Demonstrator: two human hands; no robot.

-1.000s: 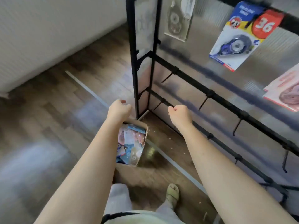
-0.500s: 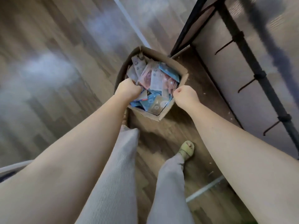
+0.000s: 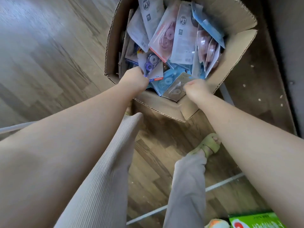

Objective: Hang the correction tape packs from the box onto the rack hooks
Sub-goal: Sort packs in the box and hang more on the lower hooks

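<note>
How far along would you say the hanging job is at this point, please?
Nothing hung is in view here; the rack is out of frame. In hand: the left hand grips a purple tape pack, and the right hand pinches a clear pack, both still inside the cardboard box. Left to do: the box holds a heap of packs, so most of the hanging seems to remain.

The person is wearing light beige, finely ribbed trousers (image 3: 105, 186), the vertical ribbing showing most clearly on the leg below the left hand (image 3: 134, 79). Both forearms are showing bare, with no sleeve reaching the wrists. Below the right hand (image 3: 196, 90), the foot is wearing a pale yellow-green open-toed sandal (image 3: 208, 144) whose broad straps are crossing the instep.
</note>
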